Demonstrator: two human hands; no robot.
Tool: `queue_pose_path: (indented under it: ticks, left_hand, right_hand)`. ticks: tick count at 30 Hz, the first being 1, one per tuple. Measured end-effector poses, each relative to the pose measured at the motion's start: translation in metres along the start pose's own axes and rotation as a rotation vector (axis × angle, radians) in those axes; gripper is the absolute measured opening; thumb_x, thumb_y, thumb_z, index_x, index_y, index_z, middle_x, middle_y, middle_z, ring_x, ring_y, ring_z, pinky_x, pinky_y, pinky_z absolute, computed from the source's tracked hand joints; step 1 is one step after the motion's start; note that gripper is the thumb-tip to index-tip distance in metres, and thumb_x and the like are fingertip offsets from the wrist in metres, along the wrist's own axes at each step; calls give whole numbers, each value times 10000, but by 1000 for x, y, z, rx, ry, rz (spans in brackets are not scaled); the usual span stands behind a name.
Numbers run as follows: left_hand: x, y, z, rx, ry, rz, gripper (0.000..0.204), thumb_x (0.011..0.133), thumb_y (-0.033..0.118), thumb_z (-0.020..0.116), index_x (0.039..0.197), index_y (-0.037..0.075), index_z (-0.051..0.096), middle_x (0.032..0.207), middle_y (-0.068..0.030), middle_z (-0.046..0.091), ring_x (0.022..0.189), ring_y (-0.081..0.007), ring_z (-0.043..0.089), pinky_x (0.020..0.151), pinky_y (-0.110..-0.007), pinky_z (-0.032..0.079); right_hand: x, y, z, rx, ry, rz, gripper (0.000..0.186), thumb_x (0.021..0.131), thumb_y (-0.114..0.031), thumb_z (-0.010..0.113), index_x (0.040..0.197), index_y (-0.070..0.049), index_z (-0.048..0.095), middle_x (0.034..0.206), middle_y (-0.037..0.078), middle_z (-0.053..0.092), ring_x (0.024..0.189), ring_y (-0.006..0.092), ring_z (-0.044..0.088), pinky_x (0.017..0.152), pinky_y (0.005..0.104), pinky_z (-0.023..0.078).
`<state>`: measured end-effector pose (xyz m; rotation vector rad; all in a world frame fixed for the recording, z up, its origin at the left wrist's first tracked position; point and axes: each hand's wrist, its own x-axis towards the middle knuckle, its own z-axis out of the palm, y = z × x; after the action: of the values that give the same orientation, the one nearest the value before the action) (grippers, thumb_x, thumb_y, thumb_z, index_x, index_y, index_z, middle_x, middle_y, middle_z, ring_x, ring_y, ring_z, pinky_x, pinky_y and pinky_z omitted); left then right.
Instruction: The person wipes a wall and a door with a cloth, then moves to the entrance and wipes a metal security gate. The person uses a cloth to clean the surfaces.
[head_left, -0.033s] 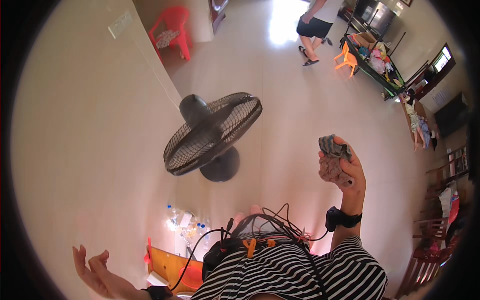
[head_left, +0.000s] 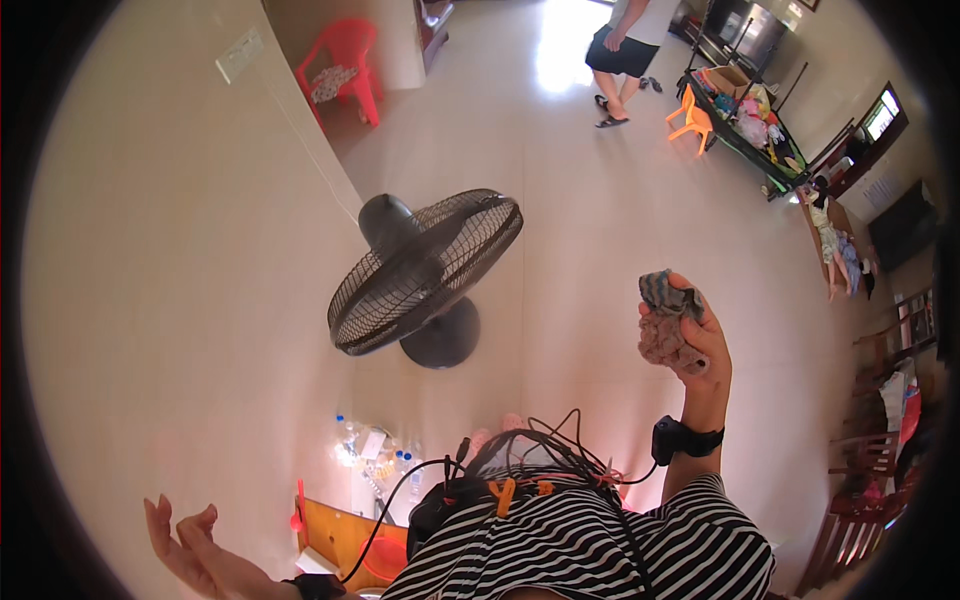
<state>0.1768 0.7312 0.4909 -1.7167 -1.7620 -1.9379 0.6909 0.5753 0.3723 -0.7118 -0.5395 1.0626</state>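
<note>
My right hand [head_left: 705, 335] is closed around a crumpled cloth [head_left: 668, 340], pinkish-brown below with a grey and blue striped part on top, raised above the floor. Out to the lower left, my left hand [head_left: 190, 550] holds nothing, its fingers bent and apart. Between my hands and farther off stands a black fan [head_left: 425, 270] with a wire cage, on a round base. The cloth and the fan are well apart.
A person [head_left: 622, 60] in dark shorts is at the far side. A red chair [head_left: 345, 65], a small orange chair [head_left: 690, 120] and a piled-up playpen [head_left: 745, 125] stand farther back. Plastic bottles [head_left: 375, 450] and a wooden table [head_left: 335, 530] lie near my left side; wooden chairs [head_left: 865, 455] line the right.
The person at the far side has shifted slightly left. My hands and the cloth stay almost where they were.
</note>
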Motion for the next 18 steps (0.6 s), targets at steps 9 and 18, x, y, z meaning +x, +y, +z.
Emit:
queue_pose_path:
  ticks: [9,18]
  left_hand:
    - [-7,-20,14,-164,-30,-140,382,993,105,488,1348,26,606,1333,-75,619,819,-123,560,870,-300,486]
    - [-57,38,45,-72,16,16,413,1017,176,495,1388,0,543,1118,-93,618,855,-144,565,851,-304,480]
  right_hand:
    - [-22,-4,3,-15,144,47,565,931,-193,718,1459,-182,516,1284,147,617,1066,282,613,795,415,503]
    - [11,-55,-66,-23,163,56,606,938,-186,713,1493,-185,470,1269,186,631,1032,278,627,763,404,516]
